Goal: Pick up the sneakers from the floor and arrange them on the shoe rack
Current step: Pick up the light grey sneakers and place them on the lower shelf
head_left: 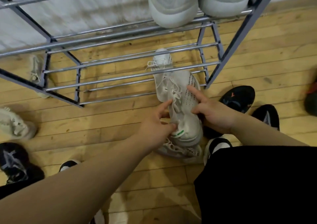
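Placing step: left hand [157,120] and right hand [212,114] clamp the white knit sneaker [186,102]; next, presumably seat it on the shoe rack [120,78] ahead.

A white knit sneaker [188,120] with white laces and a green heel tab is being held above the floor by the left hand [154,122] and the right hand [216,115], its toe pointing into the metal-railed shoe rack [120,40]. A second white sneaker [180,152] is lying on the floor beneath it. Two grey sneakers [173,5] are sitting side by side on an upper tier
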